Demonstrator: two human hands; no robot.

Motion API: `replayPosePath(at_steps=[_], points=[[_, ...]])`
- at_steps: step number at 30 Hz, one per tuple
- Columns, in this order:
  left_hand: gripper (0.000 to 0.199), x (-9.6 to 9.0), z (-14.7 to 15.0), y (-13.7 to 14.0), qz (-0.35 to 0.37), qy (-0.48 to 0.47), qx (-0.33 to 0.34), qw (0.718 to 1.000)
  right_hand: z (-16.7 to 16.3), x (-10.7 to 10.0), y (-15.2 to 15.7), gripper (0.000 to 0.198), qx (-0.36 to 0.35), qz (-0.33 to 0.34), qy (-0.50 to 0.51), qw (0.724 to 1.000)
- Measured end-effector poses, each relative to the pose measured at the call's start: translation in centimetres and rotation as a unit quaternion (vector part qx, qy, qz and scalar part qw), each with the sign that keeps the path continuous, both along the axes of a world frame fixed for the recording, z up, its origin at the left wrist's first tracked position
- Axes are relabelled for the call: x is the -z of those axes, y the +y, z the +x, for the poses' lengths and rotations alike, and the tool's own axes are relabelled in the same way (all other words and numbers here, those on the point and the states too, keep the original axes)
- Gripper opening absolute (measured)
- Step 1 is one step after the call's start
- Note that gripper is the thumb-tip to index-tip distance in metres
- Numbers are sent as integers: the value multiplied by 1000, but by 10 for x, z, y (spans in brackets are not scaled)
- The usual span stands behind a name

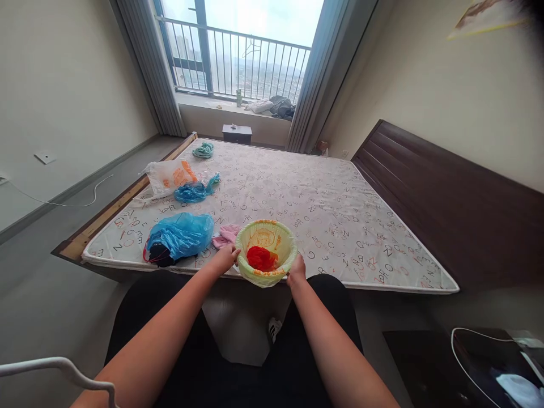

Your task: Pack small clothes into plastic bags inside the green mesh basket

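Between my two hands is a trash bin (267, 277) lined with a pale yellow-green bag printed in orange. A crumpled red bag or cloth (260, 258) lies inside it. My left hand (228, 258) grips the bin's left side and my right hand (297, 271) grips its right side. The bin is held just above or against the near edge of the mattress (314, 226); I cannot tell whether they touch. A pink cloth (226, 234) lies beside my left hand. Left of that sits a blue plastic bag (183, 233) with something dark in it.
Further back on the mattress are another blue bag (191, 192), a white bag with orange print (168, 174) and a green cloth (203, 150). A dark headboard (446, 192) stands at right. A white cable (461, 362) runs over a dark surface at lower right.
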State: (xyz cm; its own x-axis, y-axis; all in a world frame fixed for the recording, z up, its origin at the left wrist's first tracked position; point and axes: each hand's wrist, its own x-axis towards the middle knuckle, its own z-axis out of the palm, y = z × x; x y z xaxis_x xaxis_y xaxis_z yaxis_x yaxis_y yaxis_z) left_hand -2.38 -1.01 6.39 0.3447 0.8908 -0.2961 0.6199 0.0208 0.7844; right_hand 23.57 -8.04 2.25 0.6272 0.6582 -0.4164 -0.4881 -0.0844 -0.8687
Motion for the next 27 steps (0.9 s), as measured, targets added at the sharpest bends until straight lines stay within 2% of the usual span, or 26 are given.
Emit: replayPosePath(at_steps=[4,15,27], points=[[19,0,1,-1,-3,-2,-1,1000,-3,-10,0,23,26,-51,44,997],[16,-16,8,-5,-29,-14,-26,999,-6,-27,-6,26,12,-86,73,994],[17,-29,12,-10,-41,-34,-35,998,-6,-27,-6,27,5,-82,70,994]])
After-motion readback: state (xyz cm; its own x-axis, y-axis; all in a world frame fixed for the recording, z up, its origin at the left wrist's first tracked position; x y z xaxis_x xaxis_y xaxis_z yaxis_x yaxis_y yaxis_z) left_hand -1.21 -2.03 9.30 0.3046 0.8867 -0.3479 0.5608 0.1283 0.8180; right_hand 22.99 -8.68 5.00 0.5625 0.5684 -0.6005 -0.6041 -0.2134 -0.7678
